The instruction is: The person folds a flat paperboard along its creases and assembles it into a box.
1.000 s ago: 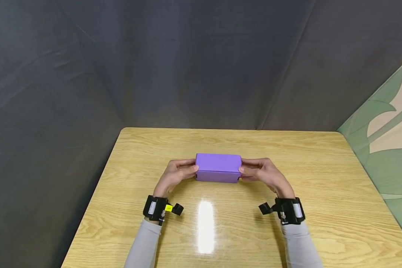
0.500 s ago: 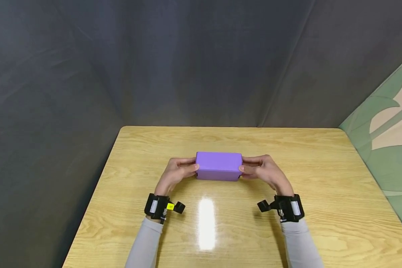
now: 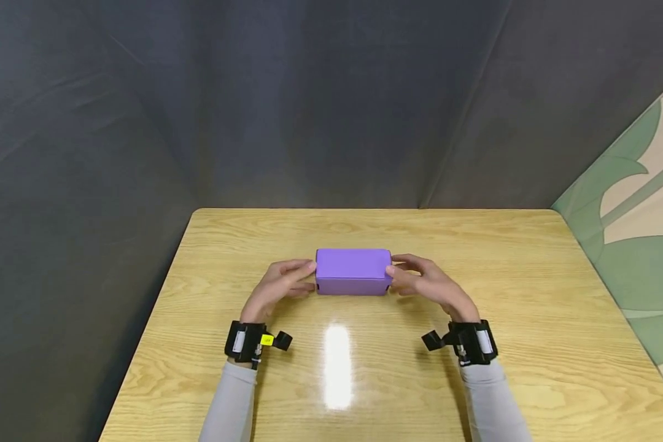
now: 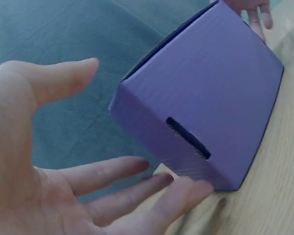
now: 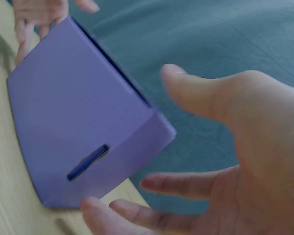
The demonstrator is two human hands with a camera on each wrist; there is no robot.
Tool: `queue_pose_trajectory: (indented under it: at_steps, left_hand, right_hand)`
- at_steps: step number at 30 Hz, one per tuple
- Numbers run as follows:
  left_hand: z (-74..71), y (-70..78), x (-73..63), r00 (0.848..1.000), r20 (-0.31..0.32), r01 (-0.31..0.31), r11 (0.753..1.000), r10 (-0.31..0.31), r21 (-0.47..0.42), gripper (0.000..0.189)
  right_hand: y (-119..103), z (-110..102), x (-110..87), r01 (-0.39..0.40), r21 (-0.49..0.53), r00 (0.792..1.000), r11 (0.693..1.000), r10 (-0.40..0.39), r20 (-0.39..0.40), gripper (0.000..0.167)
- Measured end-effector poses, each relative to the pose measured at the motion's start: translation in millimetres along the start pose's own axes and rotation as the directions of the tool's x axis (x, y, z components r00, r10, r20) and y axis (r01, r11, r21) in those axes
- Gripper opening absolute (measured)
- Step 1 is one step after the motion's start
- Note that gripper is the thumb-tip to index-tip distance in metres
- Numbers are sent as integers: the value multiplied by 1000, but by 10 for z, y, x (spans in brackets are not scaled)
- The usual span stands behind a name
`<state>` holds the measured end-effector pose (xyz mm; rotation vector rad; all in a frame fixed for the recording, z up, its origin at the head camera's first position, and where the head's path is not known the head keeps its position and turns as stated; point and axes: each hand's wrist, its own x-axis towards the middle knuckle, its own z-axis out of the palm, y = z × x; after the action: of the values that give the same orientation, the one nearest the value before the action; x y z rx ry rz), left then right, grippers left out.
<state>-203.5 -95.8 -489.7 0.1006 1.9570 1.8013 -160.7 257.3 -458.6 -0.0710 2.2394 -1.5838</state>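
Note:
A closed purple cardboard box (image 3: 353,264) sits on the wooden table, its long side facing me. At its left end is my left hand (image 3: 279,285), thumb and fingers spread apart. The left wrist view shows a gap between that thumb and the box (image 4: 206,93), with the lower fingertips close to its end. On the other end, my right hand (image 3: 428,283) is likewise spread, its thumb off the box in the right wrist view (image 5: 215,103). Whether any fingertip still touches the cardboard, I cannot tell. Dark slots show near the box's lower corners.
The light wooden table (image 3: 530,294) reaches back to a dark grey curtain (image 3: 337,104), which also hangs along the left. A green and beige leaf-patterned cloth (image 3: 635,264) borders the right side. Both wrists carry black camera straps (image 3: 245,341).
Both hands have loosened from the ends of the box, their fingers spreading apart. The left hand has drawn slightly leftward. The box stays on the table; the whole view shifts a little.

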Motion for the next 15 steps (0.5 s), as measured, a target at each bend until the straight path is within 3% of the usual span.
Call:
queue_pose_trajectory:
  at_steps: [6,11,15]
  left_hand:
    - [139,-44,43,998,-6,58,997,-57,45,69]
    - [226,-74,63,998,-64,26,998,-22,53,70]
    - [231,-50,44,993,-110,-29,999,33,43,70]
  right_hand:
    - [80,1,21,-60,-46,997,997,62,40,76]
    - [123,-10,33,-44,-13,999,999,45,30,77]
    - [126,-50,32,8,59,999,998,-11,43,68]
